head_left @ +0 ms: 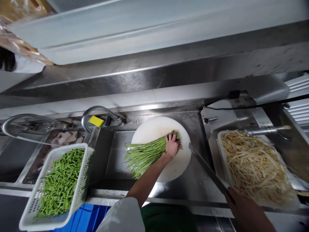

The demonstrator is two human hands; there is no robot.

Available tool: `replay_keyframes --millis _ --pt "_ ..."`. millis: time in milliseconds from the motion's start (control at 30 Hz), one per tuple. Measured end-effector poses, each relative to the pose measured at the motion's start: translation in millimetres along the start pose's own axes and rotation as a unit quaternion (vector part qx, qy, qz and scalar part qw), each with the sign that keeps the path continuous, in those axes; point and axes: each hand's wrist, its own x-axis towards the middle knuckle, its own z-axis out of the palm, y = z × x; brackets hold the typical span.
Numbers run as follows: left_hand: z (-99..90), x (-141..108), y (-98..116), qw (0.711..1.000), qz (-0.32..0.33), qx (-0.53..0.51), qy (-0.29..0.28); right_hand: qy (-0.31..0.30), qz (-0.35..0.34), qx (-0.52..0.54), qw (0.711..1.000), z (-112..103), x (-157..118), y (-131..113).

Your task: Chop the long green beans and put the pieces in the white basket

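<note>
A bundle of long green beans (147,151) lies across a round white cutting board (160,124), its left ends hanging past the board's edge. My left hand (172,145) is closed over the bundle near its right end, fingers curled on top. In my right hand (243,206) is a knife (207,170), gripped by its dark handle. The blade points up and left, and its tip reaches the board's right edge, apart from the beans. Whether the tip touches the board I cannot tell.
At left, a white perforated basket (83,149) holds cut green beans (60,183), above a blue bin (82,219). Curved faucets (96,108) and a yellow sponge (96,121) stand behind. A tray of pale strips (256,167) sits right. A steel ledge (145,74) runs overhead.
</note>
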Motion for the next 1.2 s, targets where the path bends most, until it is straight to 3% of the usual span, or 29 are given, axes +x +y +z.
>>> replay_keyframes --millis 233,367,433,533,633,800,833,900,967,1033,1100,1200 --pt "4.0 18 14 0.999 0.004 -0.042 0.001 -0.049 0.055 0.059 0.996 28 -14 2" --pt "-0.6 21 15 0.976 -0.08 -0.179 0.098 -0.004 0.063 0.069 0.996 38 -14 1" --pt "-5.5 21 12 0.959 -0.092 -0.23 0.137 0.004 0.069 0.084 0.994 42 -13 2" --pt "-10.6 18 5 0.94 -0.046 -0.324 0.093 -0.02 0.075 0.114 0.991 43 -8 5" --pt "-9.3 16 1 0.885 -0.067 -0.46 0.011 -0.005 0.071 0.12 0.99 40 -4 2" --pt "-7.1 19 5 0.714 -0.209 -0.666 -0.058 0.034 0.059 0.12 0.99 32 -5 -10" --pt "-10.0 19 5 0.695 -0.216 -0.683 -0.061 0.034 0.06 0.118 0.991 32 -6 -12" --pt "-20.8 13 4 0.686 -0.207 -0.695 -0.057 0.027 0.066 0.108 0.992 32 -5 -14" --pt "-37.3 -4 -3 0.702 -0.185 -0.686 -0.034 0.02 0.068 0.098 0.993 32 -1 -16" --pt "-56.1 -38 -14 0.725 -0.172 -0.666 0.005 0.017 0.056 0.086 0.995 32 8 -23" --pt "-72.1 -89 -30 0.744 -0.199 -0.636 0.044 0.018 0.035 0.06 0.997 27 25 -35" --pt "-83.2 -198 -58 0.752 -0.313 -0.57 0.106 0.034 -0.004 -0.002 0.999 13 59 -59"
